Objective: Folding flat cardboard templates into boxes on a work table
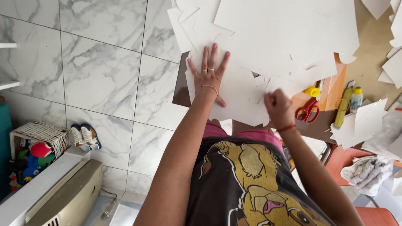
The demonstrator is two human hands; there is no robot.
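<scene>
White card sheets (238, 90) matt, smooth — floor tiles (100, 79) glossy marble-look — scissors (307, 111) red plastic handles.

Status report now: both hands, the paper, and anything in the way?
Left hand flat on white sheet, fingers spread. Right hand closed at sheet's edge; what it holds, cannot tell. More white sheets overlap it; red scissors close by.

L hand (208, 75) flat, palm down, fingers spread, arm stretched out nearly straight; ring on one finger, thin bracelet at wrist. R hand (278, 108) curled into loose fist, knuckles up, red string at wrist, forearm bent in from elbow.
</scene>
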